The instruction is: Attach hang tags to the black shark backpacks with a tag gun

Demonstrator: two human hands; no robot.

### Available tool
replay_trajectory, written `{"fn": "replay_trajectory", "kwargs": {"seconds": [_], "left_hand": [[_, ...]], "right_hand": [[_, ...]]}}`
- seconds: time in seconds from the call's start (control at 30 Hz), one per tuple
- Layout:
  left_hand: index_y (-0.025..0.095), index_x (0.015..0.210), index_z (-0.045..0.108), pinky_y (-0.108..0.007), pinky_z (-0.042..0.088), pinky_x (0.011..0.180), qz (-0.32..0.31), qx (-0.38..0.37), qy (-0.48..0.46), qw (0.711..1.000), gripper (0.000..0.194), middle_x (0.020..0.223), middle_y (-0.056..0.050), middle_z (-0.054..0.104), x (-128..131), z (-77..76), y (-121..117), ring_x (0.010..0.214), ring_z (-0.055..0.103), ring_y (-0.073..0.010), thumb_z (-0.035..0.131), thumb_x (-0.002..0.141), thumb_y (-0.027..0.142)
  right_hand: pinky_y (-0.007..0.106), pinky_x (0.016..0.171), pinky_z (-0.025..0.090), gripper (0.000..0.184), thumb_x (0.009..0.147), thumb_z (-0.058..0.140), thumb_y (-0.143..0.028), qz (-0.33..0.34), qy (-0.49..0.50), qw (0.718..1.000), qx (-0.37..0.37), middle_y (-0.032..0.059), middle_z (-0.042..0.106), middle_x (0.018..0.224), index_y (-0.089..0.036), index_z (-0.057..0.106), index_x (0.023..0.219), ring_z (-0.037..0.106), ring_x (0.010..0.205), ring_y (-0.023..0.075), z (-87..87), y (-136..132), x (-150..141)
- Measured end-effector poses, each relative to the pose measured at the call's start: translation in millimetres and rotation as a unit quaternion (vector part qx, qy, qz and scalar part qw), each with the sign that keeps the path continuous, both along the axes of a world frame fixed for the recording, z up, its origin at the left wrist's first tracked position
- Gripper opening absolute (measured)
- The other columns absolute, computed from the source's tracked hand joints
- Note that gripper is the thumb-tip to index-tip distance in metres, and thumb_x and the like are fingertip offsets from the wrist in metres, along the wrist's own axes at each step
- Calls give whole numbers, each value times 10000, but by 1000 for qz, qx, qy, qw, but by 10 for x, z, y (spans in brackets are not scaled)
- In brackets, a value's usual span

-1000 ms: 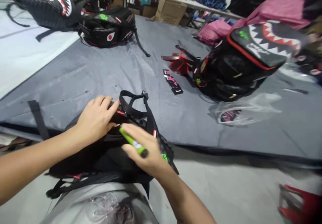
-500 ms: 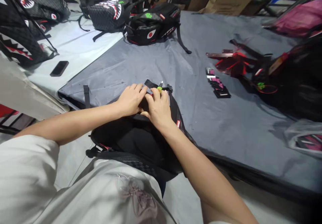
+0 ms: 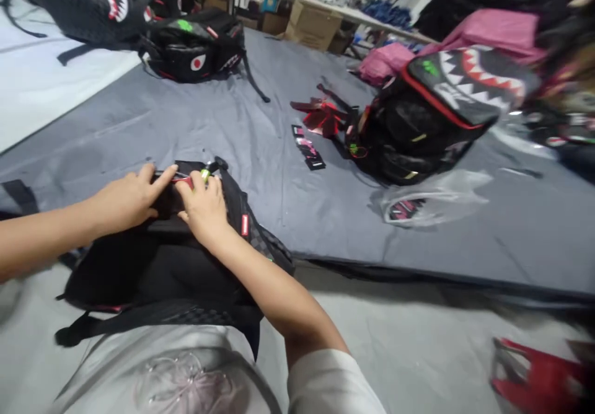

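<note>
A black backpack point(image 3: 153, 259) leans against the table's near edge in front of my body, its top opening upward. Bent over its top edge, my left hand point(image 3: 127, 200) grips the fabric, thumb below and forefinger stretched toward the right hand. Across a dark gap from it, my right hand point(image 3: 204, 212) has its fingers curled over the same edge. A small yellow-green tool point(image 3: 205, 175) with a dark end pokes out between the right fingers; its kind is unclear. Something red point(image 3: 183, 181) shows between the hands. A red-and-white label point(image 3: 245, 224) sits on the bag's side.
On the grey-covered table point(image 3: 260, 154) lie pink-and-black tags point(image 3: 307, 147), red straps point(image 3: 323, 118) and a clear plastic bag point(image 3: 437, 200). A shark-mouth backpack point(image 3: 446, 110) stands right; another black bag point(image 3: 195, 48) lies behind. A red stool-like object point(image 3: 539, 370) is on the floor.
The camera has turned right, so everything sits further left in view and more of the right side shows. My hands stay at the backpack's top edge, with a slightly wider gap between them.
</note>
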State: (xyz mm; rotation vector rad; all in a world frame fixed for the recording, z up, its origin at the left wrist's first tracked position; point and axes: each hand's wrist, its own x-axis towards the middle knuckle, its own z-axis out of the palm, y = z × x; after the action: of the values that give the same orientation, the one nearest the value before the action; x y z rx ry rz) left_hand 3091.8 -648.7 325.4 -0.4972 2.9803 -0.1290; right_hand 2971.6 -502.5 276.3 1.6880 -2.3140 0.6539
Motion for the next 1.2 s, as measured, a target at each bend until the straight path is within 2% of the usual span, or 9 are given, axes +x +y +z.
{"fn": "replay_trajectory", "kwargs": {"seconds": [0.13, 0.27, 0.37, 0.5, 0.63, 0.73, 0.87, 1.03, 1.2], "left_hand": [[247, 1577, 50, -393, 472, 957, 3, -7, -33, 999, 857, 1549, -174, 256, 81, 162, 166, 1278, 492, -349, 545, 878, 281], [156, 1567, -18, -318, 498, 816, 149, -8, -64, 987, 924, 1271, -195, 569, 32, 216, 203, 1091, 638, -296, 589, 882, 278], [118, 1565, 7, -302, 481, 766, 118, 21, -131, 984, 918, 1124, -168, 664, -19, 258, 126, 1007, 668, -286, 590, 868, 248], [144, 1569, 99, -311, 473, 756, 87, 33, -86, 992, 872, 1161, -149, 672, 5, 236, 11, 1021, 659, -288, 580, 847, 229], [213, 1573, 141, -299, 464, 738, 84, 58, -8, 995, 852, 1147, -98, 685, 98, 139, -31, 995, 661, -257, 575, 840, 202], [219, 1572, 155, -298, 461, 736, 80, 71, 14, 994, 842, 1144, -94, 688, 134, 107, -40, 988, 661, -252, 578, 845, 197], [213, 1573, 143, -293, 466, 743, 73, 92, 17, 993, 826, 1138, -91, 688, 137, 118, -55, 975, 661, -237, 557, 859, 186], [189, 1573, 144, -298, 472, 736, 56, 107, 17, 993, 819, 1124, -102, 685, 143, 114, -73, 965, 663, -245, 541, 857, 173], [207, 1572, 158, -301, 470, 716, 70, 98, 35, 992, 778, 1062, -89, 685, 162, 82, -59, 932, 664, -247, 528, 887, 210]], "right_hand": [[548, 1069, 380, 557, 765, 797, -266, 28, -28, 999, -11, 166, 493, 1359, -162, 560, 1257, 474, 1190, 362, 1, 66, -27], [565, 1076, 375, 545, 741, 806, -198, 48, -42, 997, -31, 186, 505, 1337, -150, 566, 1228, 480, 1201, 365, -85, -14, -72], [569, 1050, 411, 533, 729, 816, -193, 45, -32, 998, -34, 196, 522, 1322, -131, 578, 1202, 512, 1188, 381, -110, -40, -92], [525, 1027, 476, 417, 870, 641, -149, 92, -30, 990, -102, 218, 514, 1395, -125, 542, 1274, 531, 1260, 368, -78, 113, -109], [453, 1048, 502, 630, 951, 549, -267, 131, -200, 947, -213, 159, 462, 1492, -203, 296, 1524, 557, 1284, 285, 9, 404, -55], [410, 939, 566, 475, 962, 531, -376, 173, -309, 923, -148, 119, 643, 1302, -203, 491, 1402, 674, 1104, 261, 60, 456, -16], [328, 794, 590, 218, 920, 584, -294, 195, -280, 937, -78, 68, 762, 951, -166, 705, 1049, 726, 802, 201, 119, 314, -35], [281, 785, 607, 311, 905, 566, -237, 211, -309, 927, 5, 72, 757, 1056, -149, 700, 1172, 746, 837, 191, 287, 231, -121], [273, 837, 607, 281, 901, 558, -221, 224, -319, 920, 32, 52, 762, 1034, -144, 730, 1109, 745, 887, 190, 367, 173, -130]]}}
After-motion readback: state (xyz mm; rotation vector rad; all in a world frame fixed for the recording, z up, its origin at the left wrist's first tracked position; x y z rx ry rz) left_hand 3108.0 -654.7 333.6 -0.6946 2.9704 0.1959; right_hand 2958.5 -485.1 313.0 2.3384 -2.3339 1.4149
